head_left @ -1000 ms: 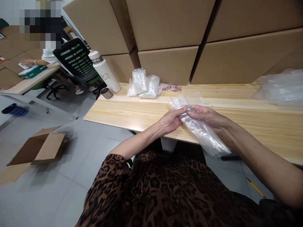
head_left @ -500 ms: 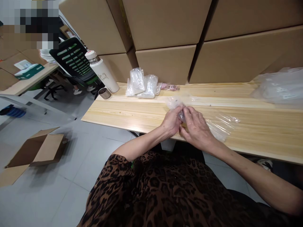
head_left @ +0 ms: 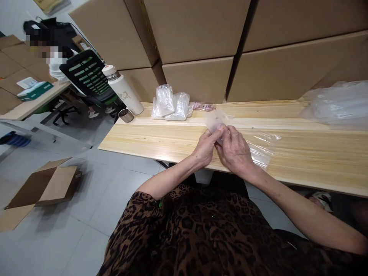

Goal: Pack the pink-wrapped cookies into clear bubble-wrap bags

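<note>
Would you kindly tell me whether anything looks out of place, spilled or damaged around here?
Nothing looks spilled or damaged. The open brown cardboard box seems slightly out of place, sitting with splayed flaps on the grey tiled floor, apart from the stacked brown cardboard boxes along the far side of the pale wooden table.

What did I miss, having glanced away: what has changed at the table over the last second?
The right hand has turned palm-down at the clear plastic, whose loose end has swung from past the near edge of the table to over it. A co-worker's hand no longer shows at the green box. The left hand still holds the plastic; flask, cup and packets stayed put.
</note>
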`<state>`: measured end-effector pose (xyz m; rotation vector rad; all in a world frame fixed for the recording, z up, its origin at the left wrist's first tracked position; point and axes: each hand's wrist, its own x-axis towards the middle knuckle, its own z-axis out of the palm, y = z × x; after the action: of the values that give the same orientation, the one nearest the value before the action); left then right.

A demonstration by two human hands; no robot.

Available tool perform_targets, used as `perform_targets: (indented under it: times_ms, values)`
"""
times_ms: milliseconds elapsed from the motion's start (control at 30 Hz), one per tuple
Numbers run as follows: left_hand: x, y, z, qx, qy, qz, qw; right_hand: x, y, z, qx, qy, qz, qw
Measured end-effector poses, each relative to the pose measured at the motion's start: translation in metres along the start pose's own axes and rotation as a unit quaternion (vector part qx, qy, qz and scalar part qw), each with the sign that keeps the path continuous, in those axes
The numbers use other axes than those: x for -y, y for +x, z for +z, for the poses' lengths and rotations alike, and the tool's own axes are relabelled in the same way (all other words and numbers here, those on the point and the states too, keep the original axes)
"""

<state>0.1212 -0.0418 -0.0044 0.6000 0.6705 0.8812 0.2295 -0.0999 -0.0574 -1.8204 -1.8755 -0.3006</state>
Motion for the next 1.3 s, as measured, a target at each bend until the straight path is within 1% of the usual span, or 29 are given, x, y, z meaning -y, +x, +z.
perform_targets:
  times_ms: [67,167,233,267,300,333,400,467,500,533,567,633,700,767,800,867,933,967,1000,1033,1067,1100,1133,1167,1200,1233,1267,1300]
  values:
    - [-0.002,-0.001,-0.004,0.036,0.006,0.010,0.999,-0.007,0.003,-0.002,-0.001,0.025,0.000,1.000]
    - [-0.004,-0.002,-0.009,0.063,-0.008,-0.010,0.998,-0.023,0.008,-0.015,0.019,0.107,-0.009,0.994]
    - [-0.004,-0.001,-0.011,0.069,-0.016,-0.022,0.997,-0.034,0.013,-0.029,0.051,0.191,0.005,0.980]
    - [-0.004,0.000,-0.011,0.072,-0.017,-0.025,0.997,-0.039,0.017,-0.037,0.073,0.239,0.019,0.968]
    - [-0.003,0.001,-0.011,0.074,-0.017,-0.026,0.997,-0.043,0.021,-0.045,0.100,0.292,0.036,0.950]
    - [-0.003,0.002,-0.009,0.078,-0.017,-0.026,0.997,-0.046,0.025,-0.052,0.134,0.348,0.053,0.926]
    - [-0.002,0.004,-0.006,0.085,-0.025,-0.033,0.996,-0.051,0.033,-0.064,0.208,0.455,0.084,0.862]
    - [-0.002,0.003,-0.002,0.086,-0.054,-0.043,0.994,-0.054,0.039,-0.070,0.260,0.532,0.115,0.798]
    - [-0.003,0.003,-0.001,0.083,-0.073,-0.045,0.993,-0.055,0.040,-0.071,0.271,0.555,0.130,0.776]
    - [-0.003,0.002,0.000,0.080,-0.090,-0.044,0.992,-0.056,0.041,-0.071,0.273,0.569,0.143,0.763]
    - [-0.004,0.000,0.001,0.080,-0.098,-0.039,0.991,-0.057,0.040,-0.070,0.267,0.577,0.155,0.756]
    - [-0.006,-0.003,0.000,0.095,-0.076,-0.038,0.992,-0.058,0.037,-0.068,0.250,0.584,0.175,0.752]
    - [-0.007,-0.007,-0.001,0.125,-0.024,-0.068,0.990,-0.059,0.033,-0.067,0.242,0.585,0.191,0.750]
    - [-0.008,-0.011,-0.003,0.149,0.009,-0.099,0.984,-0.059,0.031,-0.066,0.253,0.585,0.196,0.745]
    - [-0.007,-0.012,-0.004,0.151,0.013,-0.102,0.983,-0.059,0.032,-0.066,0.263,0.585,0.195,0.742]
    - [-0.003,-0.013,-0.004,0.135,0.007,-0.083,0.987,-0.058,0.035,-0.066,0.283,0.579,0.192,0.740]
    - [0.001,-0.011,-0.003,0.093,-0.006,-0.057,0.994,-0.057,0.041,-0.066,0.289,0.563,0.190,0.750]
    - [0.003,-0.009,-0.002,0.069,-0.013,-0.044,0.997,-0.055,0.043,-0.066,0.283,0.548,0.186,0.765]
    - [0.004,-0.007,-0.001,0.047,-0.022,-0.029,0.998,-0.053,0.045,-0.067,0.263,0.523,0.181,0.790]
    - [0.003,-0.005,0.000,0.026,-0.033,-0.011,0.999,-0.051,0.045,-0.068,0.225,0.486,0.173,0.827]
    - [0.000,-0.002,0.001,0.006,-0.045,0.010,0.999,-0.048,0.043,-0.071,0.167,0.435,0.165,0.869]
    - [-0.004,0.000,0.002,-0.010,-0.057,0.035,0.998,-0.044,0.040,-0.075,0.091,0.375,0.155,0.910]
    - [-0.009,0.003,0.002,-0.023,-0.067,0.067,0.995,-0.040,0.035,-0.078,0.016,0.318,0.147,0.937]
    - [-0.016,0.004,0.002,-0.032,-0.072,0.103,0.992,-0.036,0.029,-0.082,-0.036,0.284,0.142,0.948]
    - [-0.022,0.004,0.001,-0.035,-0.070,0.141,0.987,-0.031,0.023,-0.085,-0.048,0.287,0.145,0.946]
    - [-0.028,0.003,0.000,-0.031,-0.060,0.175,0.982,-0.026,0.017,-0.087,-0.023,0.329,0.157,0.931]
    - [-0.033,0.001,0.000,-0.019,-0.045,0.201,0.978,-0.022,0.013,-0.086,0.027,0.396,0.179,0.900]
    - [-0.037,-0.002,-0.001,-0.002,-0.027,0.215,0.976,-0.018,0.010,-0.084,0.087,0.471,0.202,0.854]
